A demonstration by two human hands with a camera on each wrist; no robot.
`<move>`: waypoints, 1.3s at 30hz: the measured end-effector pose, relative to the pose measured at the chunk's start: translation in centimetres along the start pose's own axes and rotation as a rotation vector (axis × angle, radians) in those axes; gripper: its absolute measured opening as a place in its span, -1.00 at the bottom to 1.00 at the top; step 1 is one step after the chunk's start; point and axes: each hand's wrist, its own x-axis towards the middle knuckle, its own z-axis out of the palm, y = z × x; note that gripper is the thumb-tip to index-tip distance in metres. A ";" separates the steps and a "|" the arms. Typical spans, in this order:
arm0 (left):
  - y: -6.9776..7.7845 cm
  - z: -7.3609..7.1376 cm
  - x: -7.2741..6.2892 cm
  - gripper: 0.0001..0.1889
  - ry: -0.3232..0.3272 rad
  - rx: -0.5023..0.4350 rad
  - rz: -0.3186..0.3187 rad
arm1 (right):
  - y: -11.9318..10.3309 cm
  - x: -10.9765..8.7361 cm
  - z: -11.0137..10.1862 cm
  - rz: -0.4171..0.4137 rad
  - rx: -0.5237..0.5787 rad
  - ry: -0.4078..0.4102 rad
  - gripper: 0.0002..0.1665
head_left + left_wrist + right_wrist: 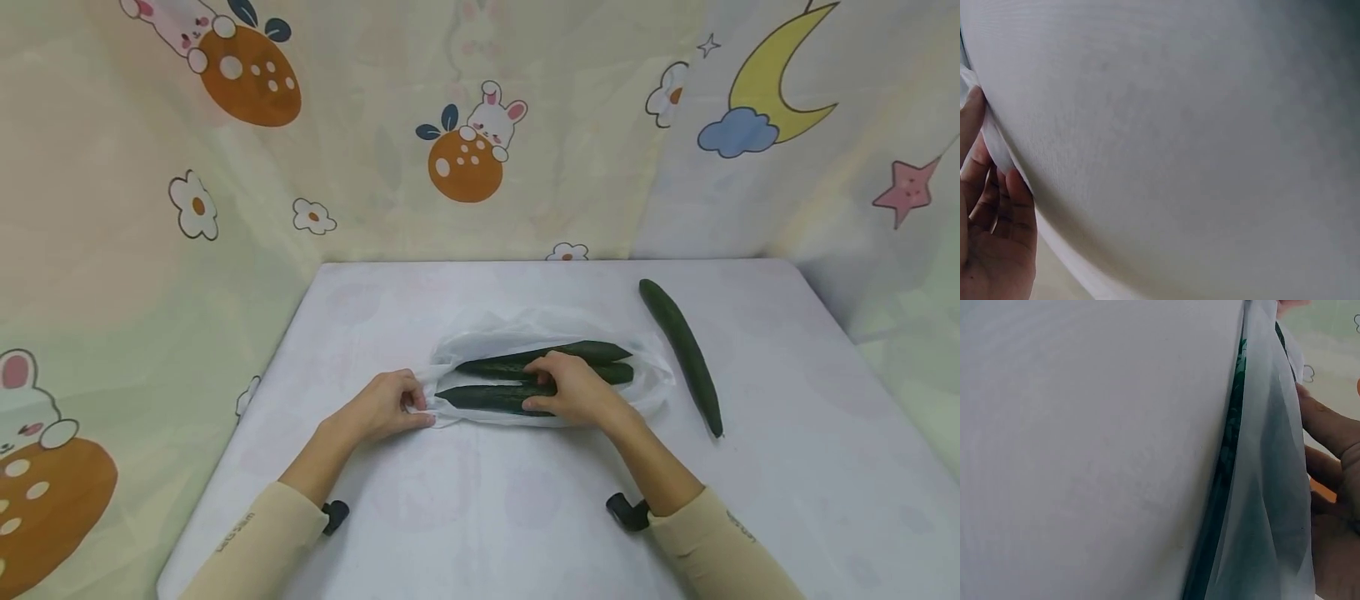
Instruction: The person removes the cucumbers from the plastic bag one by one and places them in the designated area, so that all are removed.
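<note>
A white, thin plastic bag (525, 325) lies spread on the table with three dark green cucumbers on it. My left hand (390, 406) is at the bag's left end, pinching its edge; in the left wrist view the fingers (1019, 194) meet the white film. My right hand (573, 390) reaches over the cucumbers, thumb and fingers bent around the near cucumber (480, 397). Its index finger is by the middle cucumber (618, 372); the far cucumber (592, 350) lies behind. In the right wrist view the bag's side partly hides the right hand (1335, 469).
A fourth, loose cucumber (684, 354) lies slantwise on the table, right of the bag. The white-covered table (465, 517) meets a printed cloth backdrop (360, 125) at its far edge and sides. Small black devices (628, 512) sit at both wrists.
</note>
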 end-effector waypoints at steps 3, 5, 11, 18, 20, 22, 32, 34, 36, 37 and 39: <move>0.0 0.0 0.0 -0.76 -0.003 0.000 -0.005 | 0.1 0.0 0.1 0.002 0.010 -0.022 -0.41; 0.1 0.0 0.1 -0.76 -0.009 -0.003 -0.006 | 0.2 -0.1 0.2 -0.003 0.007 -0.034 -0.42; 0.1 0.0 0.2 -0.77 -0.016 -0.006 -0.008 | 0.5 -0.3 0.2 -0.056 0.033 -0.059 -0.47; 0.1 -0.1 0.0 -0.75 -0.007 -0.008 -0.006 | 0.8 -0.3 0.0 -0.114 0.057 -0.053 -0.51; 0.1 0.0 0.0 -0.75 -0.011 -0.007 -0.003 | 0.9 -0.4 0.0 -0.120 0.065 -0.051 -0.51; 0.1 0.0 0.0 -0.75 -0.015 -0.009 -0.008 | 1.0 -0.5 -0.1 -0.125 0.067 -0.041 -0.51; 0.1 0.0 0.0 -0.73 -0.007 0.007 -0.001 | 0.9 -1.2 -1.5 -0.142 0.157 0.047 -0.50; 0.0 0.0 0.1 -0.73 -0.005 0.008 0.006 | 0.9 -1.3 -1.9 -0.153 0.194 0.091 -0.49; 0.0 0.0 0.1 -0.74 -0.005 0.008 0.013 | 0.8 -1.3 -2.4 -0.167 0.228 0.137 -0.49; 0.1 0.0 0.1 -0.74 -0.006 0.008 0.014 | 0.8 -1.3 -2.6 -0.175 0.243 0.162 -0.49; 0.1 0.0 0.2 -0.74 -0.010 0.006 0.007 | 0.7 -1.3 -3.0 -0.185 0.283 0.209 -0.49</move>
